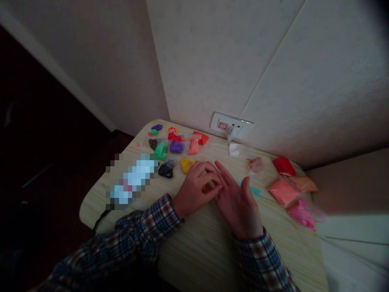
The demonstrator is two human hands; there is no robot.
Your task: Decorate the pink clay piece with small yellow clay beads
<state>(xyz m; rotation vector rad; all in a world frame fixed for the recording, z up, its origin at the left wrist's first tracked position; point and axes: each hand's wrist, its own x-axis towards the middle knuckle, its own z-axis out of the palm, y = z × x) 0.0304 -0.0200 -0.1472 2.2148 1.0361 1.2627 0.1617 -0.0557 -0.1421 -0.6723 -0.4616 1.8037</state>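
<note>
My left hand [197, 187] has its thumb and index finger pinched together against my right hand, at the base of its fingers. Whatever lies in the pinch, if anything, is too small or hidden to make out. My right hand [238, 205] is open with the palm up, its thumb raised and its fingers stretched away from me. Just behind the hands lies a yellow bagged lump [186, 165], partly covered by my left hand. Thin turquoise sticks [253, 190] lie beyond my right hand, partly hidden by it.
Small bags of coloured, clay-like material, including green [161, 151], purple [176, 147] and black [166, 168], lie at the back left. Red [284, 166], coral [283, 191] and pink packets [303, 213] sit right. A blurred-out device with a cord lies left. A wall socket [231, 125] holds a plug.
</note>
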